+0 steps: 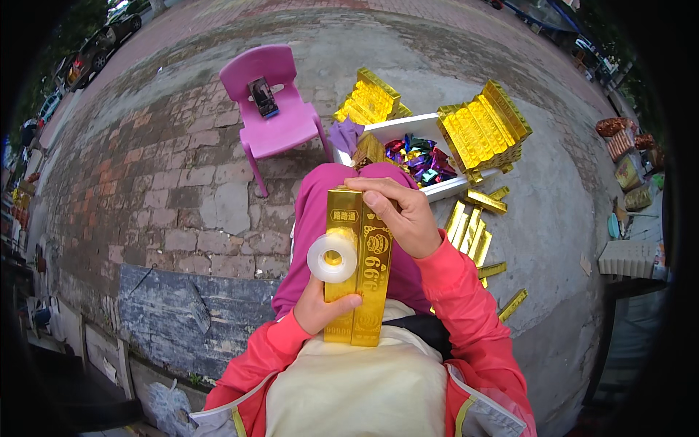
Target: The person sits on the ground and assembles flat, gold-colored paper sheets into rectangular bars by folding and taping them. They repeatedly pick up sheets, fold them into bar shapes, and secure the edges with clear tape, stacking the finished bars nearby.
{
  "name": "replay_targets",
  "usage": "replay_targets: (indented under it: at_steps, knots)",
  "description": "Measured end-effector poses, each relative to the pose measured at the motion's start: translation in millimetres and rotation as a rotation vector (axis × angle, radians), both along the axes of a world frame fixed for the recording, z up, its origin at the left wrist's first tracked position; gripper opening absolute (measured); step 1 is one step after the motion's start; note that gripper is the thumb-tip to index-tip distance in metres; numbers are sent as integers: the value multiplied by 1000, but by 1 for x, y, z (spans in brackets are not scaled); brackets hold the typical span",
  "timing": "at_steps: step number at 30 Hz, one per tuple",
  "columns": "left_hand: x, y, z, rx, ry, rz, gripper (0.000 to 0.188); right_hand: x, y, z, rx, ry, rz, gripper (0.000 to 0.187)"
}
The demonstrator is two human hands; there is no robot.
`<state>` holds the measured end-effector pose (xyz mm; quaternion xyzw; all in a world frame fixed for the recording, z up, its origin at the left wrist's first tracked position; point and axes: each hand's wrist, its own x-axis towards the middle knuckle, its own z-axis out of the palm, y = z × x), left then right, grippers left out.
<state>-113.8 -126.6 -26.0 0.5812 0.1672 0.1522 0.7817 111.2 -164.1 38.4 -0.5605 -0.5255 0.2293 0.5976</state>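
A long shiny gold paper box (371,306) with embossed patterns stands on end in front of my chest, over my lap. My left hand (320,309) grips its lower left side, thumb across the front face. A roll of clear tape (317,259) sits just above the left fingers, against the box's left side; whether those fingers also hold the roll is hidden. At the upper end, my right hand (400,215) is closed over the top edge, its fingers across the top and its thumb by the right face.
Ahead stands a white foam box (444,191) of colourful foil pieces (419,156), with stacked gold boxes (484,131) at its right. Gold strips (470,233) lie on the ground to the right. A pink chair (280,135) at far left bears a phone (263,97).
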Motion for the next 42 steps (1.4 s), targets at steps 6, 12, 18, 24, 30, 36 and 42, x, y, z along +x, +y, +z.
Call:
replay_targets:
  at_steps: [6,12,18,24,30,36,42]
  knots:
    - [1,-1,-5,-71,44,27,77,-5,10,-14,-40,177,-2,29]
    - [0,0,-5,-59,67,8,80,-10,7,-15,1,187,-16,29]
    - [0,-3,-3,0,37,47,80,-10,5,-13,25,162,-30,34]
    - [-4,-2,-5,177,71,47,82,-12,0,-11,50,271,6,32]
    - [-12,-13,-8,72,114,70,83,-18,3,-13,83,243,31,30]
    - [-12,-14,-7,67,118,67,83,-17,3,-13,80,205,47,32]
    - [-17,-11,-17,77,93,19,89,-15,4,-14,54,172,58,32]
